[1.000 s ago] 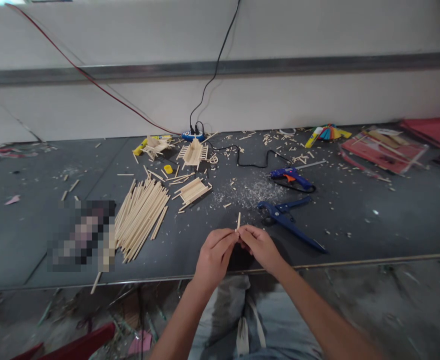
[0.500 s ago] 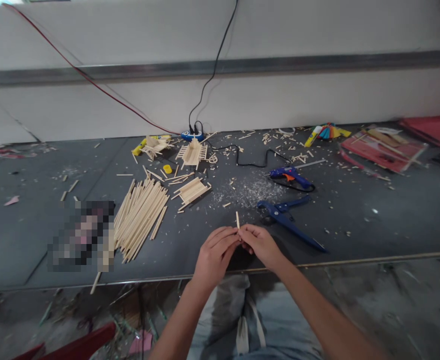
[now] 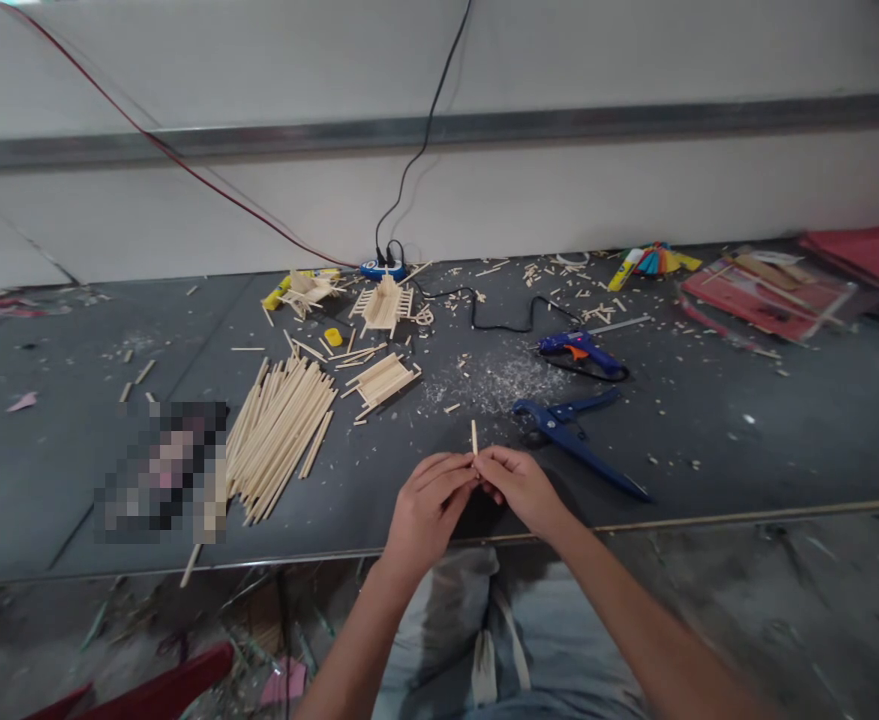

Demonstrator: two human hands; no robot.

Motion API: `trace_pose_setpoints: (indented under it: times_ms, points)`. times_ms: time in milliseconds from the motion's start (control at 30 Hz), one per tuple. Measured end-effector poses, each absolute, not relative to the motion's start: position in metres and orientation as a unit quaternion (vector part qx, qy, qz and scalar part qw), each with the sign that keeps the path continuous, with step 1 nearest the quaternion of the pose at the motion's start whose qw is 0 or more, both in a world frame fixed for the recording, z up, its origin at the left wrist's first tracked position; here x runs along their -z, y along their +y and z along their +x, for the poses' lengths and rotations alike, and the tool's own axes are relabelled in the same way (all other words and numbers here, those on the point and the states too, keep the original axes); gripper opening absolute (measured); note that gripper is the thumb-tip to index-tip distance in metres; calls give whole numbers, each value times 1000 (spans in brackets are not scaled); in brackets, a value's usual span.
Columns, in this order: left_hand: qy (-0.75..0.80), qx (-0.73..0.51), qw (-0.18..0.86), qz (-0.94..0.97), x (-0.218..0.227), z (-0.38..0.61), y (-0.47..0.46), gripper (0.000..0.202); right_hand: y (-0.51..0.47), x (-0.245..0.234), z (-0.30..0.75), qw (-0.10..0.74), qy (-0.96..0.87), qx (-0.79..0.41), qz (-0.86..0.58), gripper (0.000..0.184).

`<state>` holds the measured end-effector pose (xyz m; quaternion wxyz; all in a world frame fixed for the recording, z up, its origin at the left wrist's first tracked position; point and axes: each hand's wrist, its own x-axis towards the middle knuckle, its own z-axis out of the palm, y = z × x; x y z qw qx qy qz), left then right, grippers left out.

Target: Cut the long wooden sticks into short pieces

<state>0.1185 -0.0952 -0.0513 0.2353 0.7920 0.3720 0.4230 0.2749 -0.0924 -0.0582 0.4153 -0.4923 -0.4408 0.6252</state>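
Observation:
My left hand (image 3: 428, 505) and my right hand (image 3: 520, 487) meet over the near edge of the dark table (image 3: 746, 440). Together their fingertips pinch a short pale wooden stick (image 3: 474, 437), which stands upright above them. A pile of long wooden sticks (image 3: 281, 432) lies to the left of my hands. Blue cutting pliers (image 3: 570, 434) lie just right of my right hand, and a blue glue gun (image 3: 581, 352) sits farther back.
Small stick-built models (image 3: 383, 303) and a flat stick panel (image 3: 385, 381) sit mid-table. A black cord runs to a blue socket (image 3: 383, 268) by the wall. Wood shavings (image 3: 495, 380), coloured paper (image 3: 769, 292) and glue tubes (image 3: 653, 264) lie right. A blurred patch covers something at left.
Both hands have lifted slightly away from me with the stick still pinched between them. Otherwise the table looks the same.

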Motion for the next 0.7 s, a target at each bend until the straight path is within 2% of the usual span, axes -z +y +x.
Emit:
trace_pose_setpoints:
  times_ms: [700]
  points:
    - [443,-399,232,769,47,120,-98,22,-92,63,276,414,-475,-614,-476,27]
